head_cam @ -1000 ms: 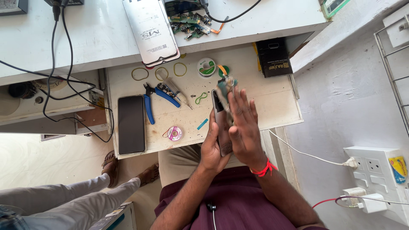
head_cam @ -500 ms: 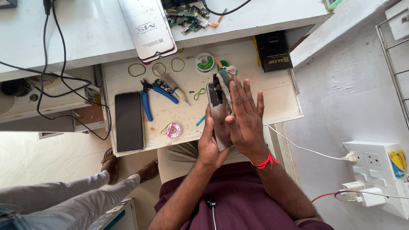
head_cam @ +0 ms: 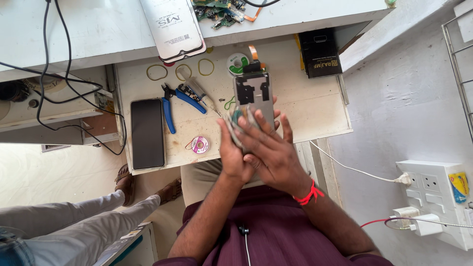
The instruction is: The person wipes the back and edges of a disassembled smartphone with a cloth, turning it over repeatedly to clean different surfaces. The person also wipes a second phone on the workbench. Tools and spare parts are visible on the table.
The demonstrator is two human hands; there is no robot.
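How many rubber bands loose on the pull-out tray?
3. All lie in a row near the tray's back edge: rubber band, next, third. The hands may hide more.

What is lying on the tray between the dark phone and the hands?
In the head view, between the dark phone and the hands lie blue-handled pliers and a small pink spool.

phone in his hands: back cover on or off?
Off. The phone held between left hand and right hand shows a bare inner frame, with a flex ribbon sticking out.
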